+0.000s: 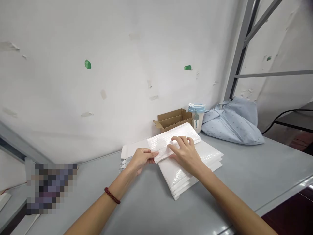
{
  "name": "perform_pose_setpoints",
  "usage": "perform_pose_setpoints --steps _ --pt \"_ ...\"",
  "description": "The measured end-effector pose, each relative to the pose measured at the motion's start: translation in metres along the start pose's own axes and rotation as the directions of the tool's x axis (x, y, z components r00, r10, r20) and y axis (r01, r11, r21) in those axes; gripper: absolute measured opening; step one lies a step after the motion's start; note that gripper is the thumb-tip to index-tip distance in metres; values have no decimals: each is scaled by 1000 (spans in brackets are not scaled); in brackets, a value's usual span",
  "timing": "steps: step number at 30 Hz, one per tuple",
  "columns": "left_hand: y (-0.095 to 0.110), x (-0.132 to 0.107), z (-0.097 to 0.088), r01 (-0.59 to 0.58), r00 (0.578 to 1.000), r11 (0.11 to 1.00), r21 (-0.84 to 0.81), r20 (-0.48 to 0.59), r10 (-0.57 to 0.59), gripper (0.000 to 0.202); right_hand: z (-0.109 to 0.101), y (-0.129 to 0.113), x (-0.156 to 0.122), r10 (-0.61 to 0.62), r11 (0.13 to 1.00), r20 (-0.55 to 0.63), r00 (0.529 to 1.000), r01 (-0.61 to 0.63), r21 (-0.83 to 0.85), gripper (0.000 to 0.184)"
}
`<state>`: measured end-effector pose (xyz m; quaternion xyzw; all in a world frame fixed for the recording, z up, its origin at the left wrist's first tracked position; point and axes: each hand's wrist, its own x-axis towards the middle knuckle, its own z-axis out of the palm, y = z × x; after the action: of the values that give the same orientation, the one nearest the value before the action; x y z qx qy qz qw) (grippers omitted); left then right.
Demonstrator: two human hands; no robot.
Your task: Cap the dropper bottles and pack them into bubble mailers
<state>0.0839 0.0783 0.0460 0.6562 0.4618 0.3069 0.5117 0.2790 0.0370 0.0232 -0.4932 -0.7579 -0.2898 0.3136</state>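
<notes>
A white padded bubble mailer [161, 141] lies tilted on top of a stack of similar white bubble mailers [179, 174] on the grey table. My left hand [141, 160] pinches its near left corner between thumb and fingers. At the mailer's near edge, my right hand [184, 153] has its fingers bent, with thumb and forefinger at the folded flap. Whatever lies right under the right fingertips is partly hidden. Behind my left hand, more white envelopes [128, 150] are piled on the table.
An open cardboard box [171, 120] and a cup with a blue lid [197, 117] stand behind the mailers, near the wall. To their right lies a light blue cloth bag [232, 122]. Metal frame posts [241, 49] rise at the right. A blurred-out patch [51, 189] covers something at left.
</notes>
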Motion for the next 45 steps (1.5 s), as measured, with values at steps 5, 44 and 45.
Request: perform_pose_setpoints --steps 5,44,45 --pt "-4 11 -1 12 1000 995 97 -13 -11 36 5 10 -4 54 998 55 997 -53 -30 12" --pt "-6 3 -106 -280 483 237 930 -77 872 13 1 9 -6 179 984 36 983 -177 -34 23" --pt "-6 -2 -104 -289 445 195 937 -49 894 13 -1 8 -5 176 984 -14 984 -177 -24 21"
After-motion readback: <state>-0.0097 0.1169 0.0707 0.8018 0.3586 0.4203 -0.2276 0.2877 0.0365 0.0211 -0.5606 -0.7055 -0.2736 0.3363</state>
